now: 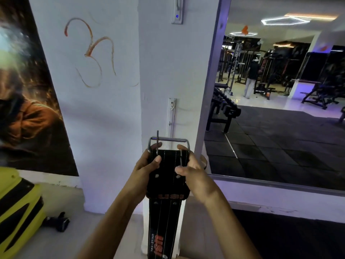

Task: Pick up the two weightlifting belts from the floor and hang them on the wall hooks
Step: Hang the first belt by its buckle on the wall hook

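A black leather weightlifting belt (166, 186) with red lettering hangs down in front of me, its steel buckle (169, 140) at the top. My left hand (145, 169) grips the belt's left edge just below the buckle. My right hand (190, 169) grips the right edge at the same height. The belt is held up against a white pillar, just below a white hook strip (171, 116) screwed to it. A second hook plate (177, 12) sits higher on the same pillar. Only this one belt is in view.
A large wall mirror (280, 90) fills the right side and reflects gym machines and a standing person. A poster (28, 100) covers the left wall. A yellow and black object (16, 212) and a black glove (57, 221) lie on the floor at lower left.
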Tool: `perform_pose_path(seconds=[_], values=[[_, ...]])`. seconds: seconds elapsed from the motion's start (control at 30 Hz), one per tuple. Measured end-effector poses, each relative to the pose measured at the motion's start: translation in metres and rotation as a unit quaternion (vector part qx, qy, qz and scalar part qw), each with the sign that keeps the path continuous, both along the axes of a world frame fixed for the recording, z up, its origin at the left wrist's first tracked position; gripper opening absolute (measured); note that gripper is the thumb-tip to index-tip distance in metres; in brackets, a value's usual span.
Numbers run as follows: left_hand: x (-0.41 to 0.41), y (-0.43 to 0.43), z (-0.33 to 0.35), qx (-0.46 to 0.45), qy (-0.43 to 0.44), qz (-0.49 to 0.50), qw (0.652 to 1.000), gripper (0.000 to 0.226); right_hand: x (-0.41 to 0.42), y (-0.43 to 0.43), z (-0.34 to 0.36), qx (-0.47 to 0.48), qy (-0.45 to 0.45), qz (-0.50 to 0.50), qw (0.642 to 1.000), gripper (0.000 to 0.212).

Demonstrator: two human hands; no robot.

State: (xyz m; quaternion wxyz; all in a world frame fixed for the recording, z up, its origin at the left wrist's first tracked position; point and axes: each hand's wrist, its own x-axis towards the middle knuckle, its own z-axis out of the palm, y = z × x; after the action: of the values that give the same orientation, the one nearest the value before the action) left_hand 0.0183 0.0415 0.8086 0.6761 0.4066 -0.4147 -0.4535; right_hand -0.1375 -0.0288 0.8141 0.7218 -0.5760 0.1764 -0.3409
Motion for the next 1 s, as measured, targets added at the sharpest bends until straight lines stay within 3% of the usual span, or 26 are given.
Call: perform_pose_path(seconds=[0.17,0.3,0.43,0.57,0.7,1.0], values=[[-0.014,-0.014,0.026,-0.031,0.009,-0.004,0.999,0.022,0.004,-0.02,0.019,0.062,-0.029,-0.075,0.995,0.045],[-0.022,-0.025,0.03,-0.015,0.045,0.011,0.999,0.022,0.015,-0.027,0.024,0.07,0.02,-0.18,0.981,0.034],[-0.015,-0.044,0.032,0.003,0.106,0.033,0.994,0.019,0.022,-0.039,0.032,0.002,0.072,-0.19,0.979,0.032],[0.004,-0.07,0.04,-0.005,0.06,0.044,0.997,0.022,0.04,-0.062,0.042,-0.06,0.083,-0.206,0.973,0.05],[0.026,-0.099,0.066,-0.005,0.034,0.064,0.997,0.045,0.067,-0.091,0.064,-0.126,0.062,-0.276,0.951,0.051],[0.078,-0.193,0.182,-0.148,-0.047,0.126,0.98,0.051,0.104,-0.158,0.186,-0.291,0.01,-0.37,0.882,0.049]])
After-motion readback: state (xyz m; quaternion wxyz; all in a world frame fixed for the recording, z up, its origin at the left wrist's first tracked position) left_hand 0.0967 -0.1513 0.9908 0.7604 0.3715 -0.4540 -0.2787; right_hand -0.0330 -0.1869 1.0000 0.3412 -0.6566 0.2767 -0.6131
